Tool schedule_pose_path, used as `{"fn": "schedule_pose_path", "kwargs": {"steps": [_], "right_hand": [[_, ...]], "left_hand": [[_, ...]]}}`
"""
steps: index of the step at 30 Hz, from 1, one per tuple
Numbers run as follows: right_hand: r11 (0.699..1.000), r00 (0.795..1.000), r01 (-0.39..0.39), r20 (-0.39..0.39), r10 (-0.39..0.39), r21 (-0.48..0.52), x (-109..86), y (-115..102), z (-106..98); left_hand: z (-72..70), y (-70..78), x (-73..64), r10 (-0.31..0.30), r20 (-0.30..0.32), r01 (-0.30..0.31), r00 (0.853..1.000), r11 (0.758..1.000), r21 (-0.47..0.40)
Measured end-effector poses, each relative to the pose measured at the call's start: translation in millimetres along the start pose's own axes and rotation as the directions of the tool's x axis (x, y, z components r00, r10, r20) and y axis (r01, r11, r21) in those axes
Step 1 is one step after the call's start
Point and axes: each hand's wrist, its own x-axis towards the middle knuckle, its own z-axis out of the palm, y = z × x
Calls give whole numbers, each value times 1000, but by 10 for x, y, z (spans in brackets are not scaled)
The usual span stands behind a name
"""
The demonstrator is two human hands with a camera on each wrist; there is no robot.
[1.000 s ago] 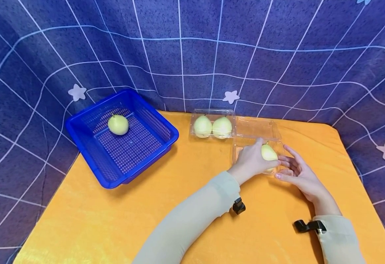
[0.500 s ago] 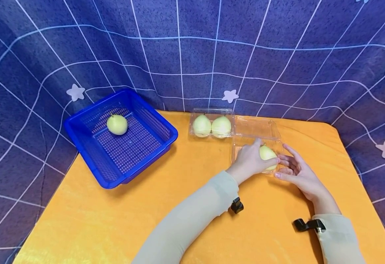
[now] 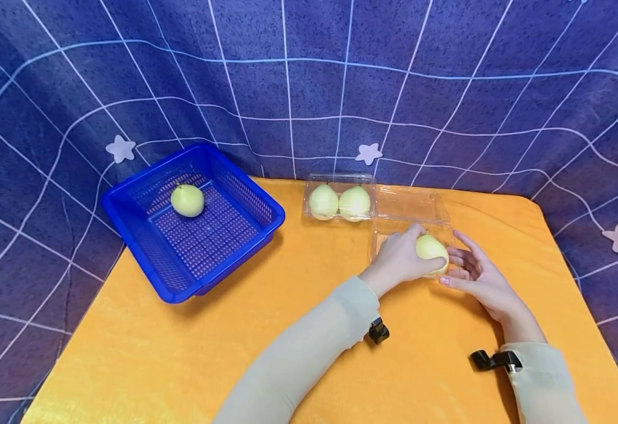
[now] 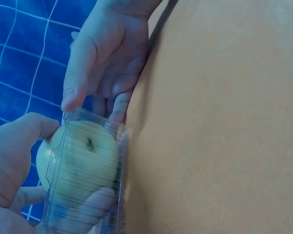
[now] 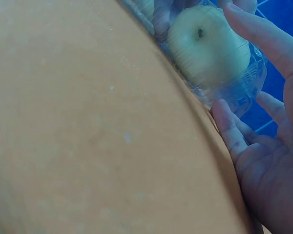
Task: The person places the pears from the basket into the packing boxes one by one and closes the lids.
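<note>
A pale yellow-green pear sits in the base of an open clear plastic clamshell box. My left hand grips this pear, thumb on the near side and fingers reaching around it. In the left wrist view, one fingertip shows through the box wall beside the pear. My right hand stands at the box's right end with its fingers spread and loosely bent. From the right wrist view, its fingertips are close to the box's edge below the pear; firm contact is hard to tell.
The box's lid lies folded back behind it. To its left, another clear box holds two pears. A blue plastic basket with one pear stands at the left. A blue grid-patterned curtain rises behind the orange table.
The gripped pear has shifted and tilted slightly within the box under my left hand. My right hand has stayed almost still. The whole head view has drifted a little.
</note>
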Motion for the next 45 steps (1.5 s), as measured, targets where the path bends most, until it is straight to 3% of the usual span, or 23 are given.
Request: {"fn": "schedule_pose_path", "kwargs": {"steps": [9,28,45], "right_hand": [[1000,1000,-2,1,2,-1,-1,-12,-5],[999,999,-36,0,36,11,7,9,-13],[1000,1000,-24,1,24,7,13,19,-26]], "left_hand": [[-15,14,-6,7,26,-7,1000,1000,-6],[-11,5,-32,12,18,-12,1000,1000,-14],[-42,43,-64,26,0,-26,1000,999,40]]}}
